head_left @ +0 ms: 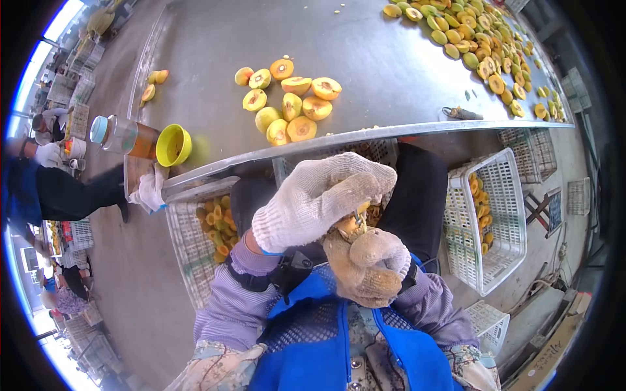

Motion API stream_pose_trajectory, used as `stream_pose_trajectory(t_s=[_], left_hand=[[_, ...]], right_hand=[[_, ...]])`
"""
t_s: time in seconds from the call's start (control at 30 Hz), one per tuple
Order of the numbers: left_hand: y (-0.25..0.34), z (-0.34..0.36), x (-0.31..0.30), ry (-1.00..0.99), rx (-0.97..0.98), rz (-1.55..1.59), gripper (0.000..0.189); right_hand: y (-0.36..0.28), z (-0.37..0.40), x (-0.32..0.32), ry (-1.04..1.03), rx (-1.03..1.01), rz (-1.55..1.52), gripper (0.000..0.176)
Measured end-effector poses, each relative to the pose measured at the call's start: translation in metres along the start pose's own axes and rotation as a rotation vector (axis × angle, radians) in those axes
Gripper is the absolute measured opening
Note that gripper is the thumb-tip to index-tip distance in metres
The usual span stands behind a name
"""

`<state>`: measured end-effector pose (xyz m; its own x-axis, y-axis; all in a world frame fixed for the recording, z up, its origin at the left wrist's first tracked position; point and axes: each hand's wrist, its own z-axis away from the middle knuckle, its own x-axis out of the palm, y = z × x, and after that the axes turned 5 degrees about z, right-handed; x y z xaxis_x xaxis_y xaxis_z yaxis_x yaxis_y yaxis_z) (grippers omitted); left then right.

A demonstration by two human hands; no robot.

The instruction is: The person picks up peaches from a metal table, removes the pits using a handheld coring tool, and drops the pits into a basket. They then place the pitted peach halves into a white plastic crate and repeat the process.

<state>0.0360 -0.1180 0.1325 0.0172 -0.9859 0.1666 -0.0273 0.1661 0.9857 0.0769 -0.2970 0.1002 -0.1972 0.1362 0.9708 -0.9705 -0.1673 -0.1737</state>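
Both my hands wear pale knitted gloves and meet above my lap. My right hand (370,266), its glove stained brown, is closed around a small piece of yellow-orange fruit (352,225), which looks like peach. Just above, my left hand (326,194) has its fingers curled over the fruit. A bit of shiny metal shows between the hands, but its shape and what the left fingers grip are hidden. On the metal table (215,58) in front of me lies a loose group of peach halves (302,129), several with orange cut faces up.
A large heap of halved peaches (482,39) covers the table's far right. A short dark object (462,113) lies near the front edge. Crates of fruit stand beside me, left (186,254) and right (486,221). At left are a jar (130,135), green cup (173,144) and a co-worker's gloved hand (150,189).
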Motion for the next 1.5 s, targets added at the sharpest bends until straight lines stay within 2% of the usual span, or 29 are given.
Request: stream_pose_trajectory(t_s=[0.1,0.13,0.17,0.23,0.27,0.37,0.4,0.47,0.53,0.57,0.6,0.63,0.7,0.73,0.77,0.83,0.93,1.0,1.03,1.1,1.13,1.17,1.2,1.23,1.3,1.33,1.4,1.43,1.5], left_hand=[[-0.008,0.006,0.011,0.084,0.095,0.187,0.056],[-0.013,0.010,0.021,0.237,0.062,0.295,0.061],[-0.016,0.009,0.026,0.236,0.062,0.295,0.061],[-0.020,0.005,0.032,0.419,-0.070,0.577,0.059],[-0.019,0.002,0.033,0.393,-0.054,0.854,0.054],[-0.035,0.004,0.026,0.351,-0.163,0.933,0.051],[-0.032,0.009,0.018,0.393,-0.139,0.752,0.053],[-0.032,0.023,-0.009,0.586,0.023,0.345,0.051],[-0.033,0.053,-0.056,0.842,-0.047,0.125,0.049],[-0.036,0.066,-0.082,0.920,-0.153,-0.230,0.040],[-0.034,0.075,-0.102,0.864,-0.337,-0.928,0.033],[-0.045,0.082,-0.116,0.745,-0.229,-1.607,0.033],[-0.067,0.063,-0.125,0.800,-0.092,-1.359,0.038],[-0.072,0.044,-0.127,0.719,-0.140,-1.151,0.037],[-0.072,0.020,-0.121,0.657,-0.255,-1.063,0.039],[-0.061,-0.028,-0.110,0.519,-0.707,-1.157,0.055],[-0.091,-0.046,-0.124,0.569,-0.643,-1.072,0.060],[-0.092,-0.039,-0.129,0.602,-0.484,-0.736,0.063],[-0.089,-0.040,-0.129,0.680,-0.370,-0.441,0.058],[-0.059,-0.024,-0.107,0.600,-0.159,0.260,0.058],[-0.042,-0.017,-0.089,0.607,-0.166,0.265,0.058],[-0.027,-0.012,-0.070,0.441,-0.123,0.202,0.055],[-0.021,-0.009,-0.061,0.275,-0.077,0.138,0.053],[-0.026,-0.007,-0.060,0.179,-0.048,-0.403,0.046],[-0.041,-0.005,-0.059,0.494,-0.185,-0.372,0.042],[-0.043,-0.004,-0.059,0.492,-0.185,-0.373,0.042],[-0.044,-0.004,-0.058,0.677,-0.183,0.197,0.046],[-0.045,-0.003,-0.053,0.674,-0.187,0.196,0.046],[-0.047,-0.002,-0.038,0.554,-0.068,0.524,0.048]], right_hand=[[0.002,-0.001,0.001,-0.044,-0.076,-0.008,0.034],[0.001,0.000,0.003,0.031,-0.056,0.024,0.035],[0.001,0.001,0.004,0.106,-0.038,0.057,0.037],[0.001,-0.003,-0.005,0.039,-0.051,0.102,0.036],[0.000,-0.004,-0.007,-0.031,-0.057,0.146,0.035],[-0.004,-0.016,0.001,-0.050,-0.089,0.319,0.031],[-0.013,-0.015,0.006,-0.047,-0.003,0.343,0.028],[-0.015,-0.009,-0.006,0.025,-0.032,0.364,0.029],[-0.019,-0.002,-0.014,0.122,-0.103,0.341,0.031],[-0.019,-0.003,-0.014,0.232,-0.191,0.389,0.030],[-0.028,-0.003,-0.009,0.339,-0.079,0.455,0.028],[-0.037,-0.002,-0.004,0.445,0.038,0.522,0.027],[-0.034,-0.018,-0.014,0.450,0.113,0.569,0.025],[-0.031,-0.024,-0.016,0.463,0.191,0.609,0.023],[-0.030,-0.027,-0.015,0.465,0.193,0.609,0.023],[-0.029,-0.029,-0.010,0.509,0.191,0.649,0.020],[-0.033,-0.026,-0.009,0.554,0.156,0.629,0.018],[-0.034,-0.022,-0.010,0.591,0.116,0.632,0.018],[-0.038,-0.022,-0.010,0.564,0.106,0.641,0.018],[-0.038,-0.027,-0.010,0.541,0.108,0.631,0.017],[-0.036,-0.034,-0.009,0.612,0.107,0.748,0.017],[-0.035,-0.039,-0.009,0.678,0.103,0.870,0.017],[-0.035,-0.039,-0.008,0.645,0.105,0.931,0.029],[-0.037,-0.041,-0.007,0.640,0.110,0.934,0.029],[-0.038,-0.043,-0.001,0.769,0.081,1.405,0.029],[-0.037,-0.040,0.003,0.770,0.080,1.403,0.029],[-0.035,-0.034,0.013,0.737,0.044,1.037,0.029],[-0.034,-0.033,0.015,0.739,0.043,1.032,0.029],[-0.034,-0.034,0.020,0.690,0.001,1.078,0.029]])
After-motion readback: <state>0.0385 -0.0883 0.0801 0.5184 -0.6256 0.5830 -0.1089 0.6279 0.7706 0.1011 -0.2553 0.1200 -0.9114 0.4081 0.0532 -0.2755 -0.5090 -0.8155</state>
